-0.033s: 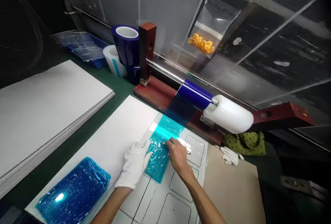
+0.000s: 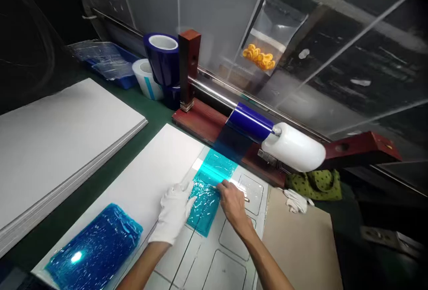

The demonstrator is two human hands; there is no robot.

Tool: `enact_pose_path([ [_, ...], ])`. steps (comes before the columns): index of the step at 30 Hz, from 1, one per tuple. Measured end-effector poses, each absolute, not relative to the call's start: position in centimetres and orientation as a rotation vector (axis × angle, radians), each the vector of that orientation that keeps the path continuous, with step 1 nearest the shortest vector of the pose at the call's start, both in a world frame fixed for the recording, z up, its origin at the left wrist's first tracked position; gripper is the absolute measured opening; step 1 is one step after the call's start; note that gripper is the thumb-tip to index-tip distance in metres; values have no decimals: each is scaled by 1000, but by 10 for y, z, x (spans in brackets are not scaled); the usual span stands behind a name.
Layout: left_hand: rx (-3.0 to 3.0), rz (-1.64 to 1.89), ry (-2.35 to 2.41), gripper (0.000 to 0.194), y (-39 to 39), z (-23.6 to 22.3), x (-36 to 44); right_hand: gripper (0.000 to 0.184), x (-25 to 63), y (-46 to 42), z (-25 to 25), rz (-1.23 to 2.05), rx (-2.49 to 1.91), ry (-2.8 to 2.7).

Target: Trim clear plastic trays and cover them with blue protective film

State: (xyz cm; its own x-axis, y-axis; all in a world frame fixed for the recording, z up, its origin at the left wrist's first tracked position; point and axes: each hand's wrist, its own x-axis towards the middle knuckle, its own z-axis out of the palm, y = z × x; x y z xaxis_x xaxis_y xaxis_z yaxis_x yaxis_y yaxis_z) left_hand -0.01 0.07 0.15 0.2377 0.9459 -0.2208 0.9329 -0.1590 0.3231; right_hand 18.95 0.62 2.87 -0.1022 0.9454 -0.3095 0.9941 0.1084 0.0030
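Two bare forearms [image 2: 267,261] reach forward over the lined board [image 2: 227,274], and to the left of the left wrist we see dark blue film [image 2: 96,245] (one piece or several, we cannot tell). Ahead of that wrist, our gloved left hand [image 2: 175,212] lies palm down, fingers extended and thumb spread from them, its tips at the left edge of the turquoise film [image 2: 202,216]. This film lies on the board between our hands and runs on beyond them.

Our bare right hand [image 2: 233,200] is closed round a slim tool [image 2: 247,200], knuckles up and wrist bent, with the fingertips low at the film's right side and the tool's thin end pointing toward the left hand. We judge the step to be working the tool across the film while the glove steadies it; the next move seems to call for an even stroke, glove fingers clear of the tip.

Beyond both hands, the film leads up to a blue roll [image 2: 252,121], with a white roll [image 2: 294,147] to its right on the same rod.
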Motion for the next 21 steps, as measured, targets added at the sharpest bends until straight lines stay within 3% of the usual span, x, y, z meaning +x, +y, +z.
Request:
enact_pose_path([
  [5, 2151, 33, 1728, 42, 2, 8, -1, 26, 230, -34, 42, -350, 2039, 1929],
  [9, 2060, 204, 1803, 50, -8, 11, 0, 22, 238, -67, 47, -610, 2302, 1772],
  [13, 1349, 548, 1653, 50, -41, 15, -3, 18, 225, -91, 34, -984, 2499, 1644],
  [21, 244, 494, 1232, 31, -108, 14, -16, 9, 201, -113, -2, -1873, 2651, 1405],
])
